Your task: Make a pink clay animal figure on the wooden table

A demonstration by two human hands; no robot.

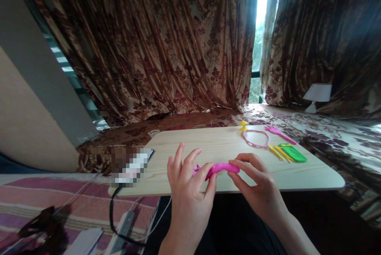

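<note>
A bright pink roll of modelling clay (222, 166) is held just above the near edge of the table, bent slightly into an arch. My left hand (190, 187) pinches it near its left part between thumb and index finger, with the other fingers raised and spread. Thin pink prongs show behind the left fingers, partly hidden. My right hand (257, 185) grips the rounded right end between thumb and fingertips.
Toward the table's (178, 138) right lie a pink ring (244, 139), a yellow mushroom-like piece (243, 125), a pink hand-shaped piece (281, 134), yellow strips (276, 152) and a green slab (294, 154). A blurred-out device (133, 167) with a black cable sits left.
</note>
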